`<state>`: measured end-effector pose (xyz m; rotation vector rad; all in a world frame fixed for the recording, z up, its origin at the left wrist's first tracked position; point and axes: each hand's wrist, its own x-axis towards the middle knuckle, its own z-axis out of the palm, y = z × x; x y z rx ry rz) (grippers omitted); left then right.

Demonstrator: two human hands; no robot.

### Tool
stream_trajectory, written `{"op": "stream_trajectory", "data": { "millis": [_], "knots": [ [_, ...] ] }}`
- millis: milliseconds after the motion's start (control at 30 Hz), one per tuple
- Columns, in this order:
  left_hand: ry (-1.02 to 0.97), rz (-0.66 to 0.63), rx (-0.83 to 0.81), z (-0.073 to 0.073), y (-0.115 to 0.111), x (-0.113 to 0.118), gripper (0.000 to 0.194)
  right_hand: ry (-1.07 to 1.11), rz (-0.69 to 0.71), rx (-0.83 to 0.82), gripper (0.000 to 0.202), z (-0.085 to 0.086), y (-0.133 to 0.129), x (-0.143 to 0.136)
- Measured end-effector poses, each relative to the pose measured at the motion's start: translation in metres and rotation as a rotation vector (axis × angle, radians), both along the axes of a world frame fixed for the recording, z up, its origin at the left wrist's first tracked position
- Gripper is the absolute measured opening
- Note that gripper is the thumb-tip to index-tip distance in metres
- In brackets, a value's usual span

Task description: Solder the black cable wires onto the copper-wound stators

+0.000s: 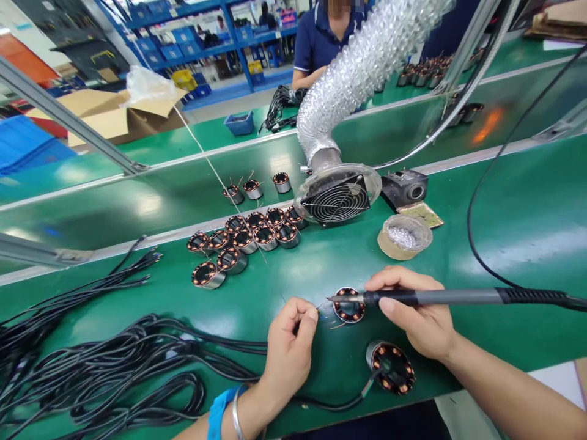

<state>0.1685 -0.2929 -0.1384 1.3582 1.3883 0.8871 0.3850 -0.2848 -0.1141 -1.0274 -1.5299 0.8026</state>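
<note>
My right hand (419,311) grips a soldering iron (440,297), its tip pointing left over a small copper-wound motor stator (349,308). Fine wire ends stick out from the left side of this stator. Closed in a pinch, my left hand (291,342) is just left of the iron's tip with thin wires at its fingertips; exactly which strands it holds is hard to see. A pale thin strand (208,160) slants down from the upper left toward this hand. Near the table's front edge lies another stator (392,368) with a black cable (337,404) attached.
Several stators (243,240) stand grouped at the back left. Black cables (137,354) cover the left side. A fume extractor (339,198) with a foil duct, an iron stand (406,188) and a tub of shiny bits (404,237) stand behind. A person (328,46) sits opposite.
</note>
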Motion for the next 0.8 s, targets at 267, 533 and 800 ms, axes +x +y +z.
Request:
{"op": "stream_trajectory", "data": {
  "millis": [267, 533, 800],
  "knots": [
    [0.019, 0.001, -0.010, 0.0001, -0.0001, 0.0011, 0.027, -0.010, 0.026, 0.024, 0.011, 0.0044, 0.0009, -0.0025],
    [0.024, -0.002, -0.011, 0.0012, 0.0005, 0.0006, 0.026, -0.014, 0.035, 0.031, 0.012, 0.0060, 0.0031, -0.0049],
    [0.036, -0.007, -0.001, 0.0007, -0.0015, -0.0003, 0.026, -0.023, 0.046, 0.045, 0.012, 0.0041, 0.0026, -0.0049]
  ]
}}
